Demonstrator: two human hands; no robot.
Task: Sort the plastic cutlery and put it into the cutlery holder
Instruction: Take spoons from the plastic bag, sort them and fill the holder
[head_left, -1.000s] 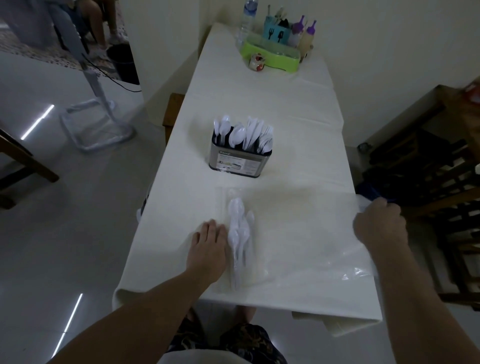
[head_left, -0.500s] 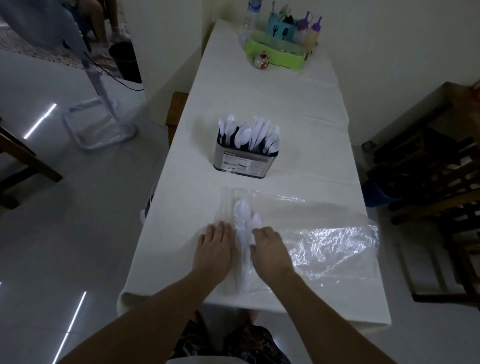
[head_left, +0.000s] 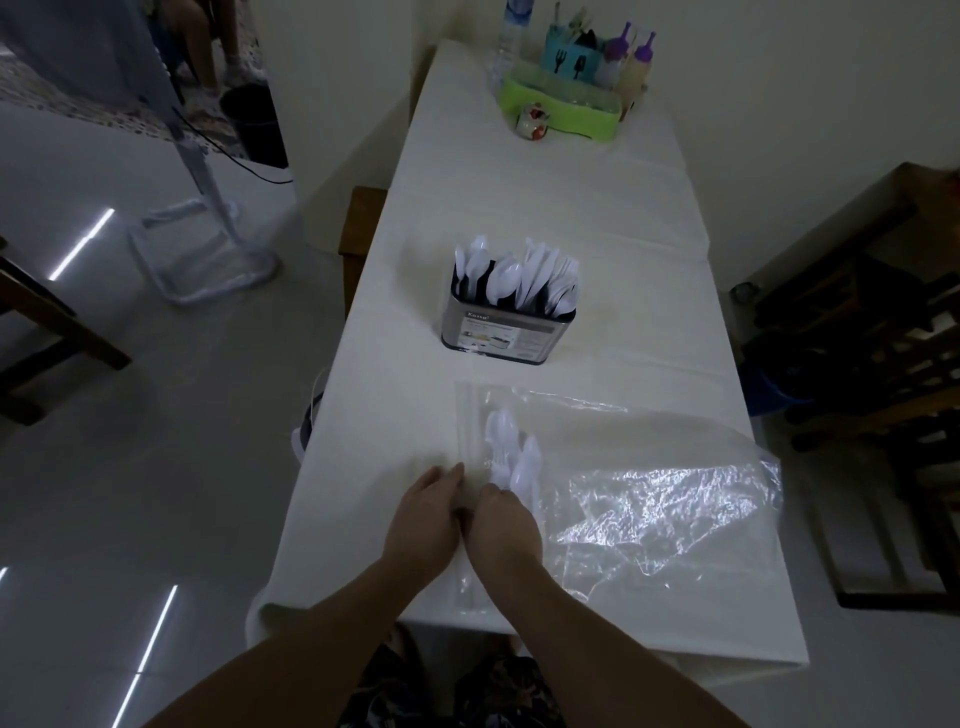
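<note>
On the white tabletop (head_left: 519, 208), the left hand (head_left: 423, 512) lies flat with fingers straight beside a clear plastic bag (head_left: 649, 499). The right hand (head_left: 504, 525) curls its fingers round the loose plastic cutlery (head_left: 511, 457) lying on the bag. The cutlery holder (head_left: 501, 332), full of white pieces, stands just beyond.

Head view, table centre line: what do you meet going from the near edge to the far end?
Hands → loose plastic cutlery on the clear bag → cutlery holder → small patterned cup → green tray with bottles.
</note>
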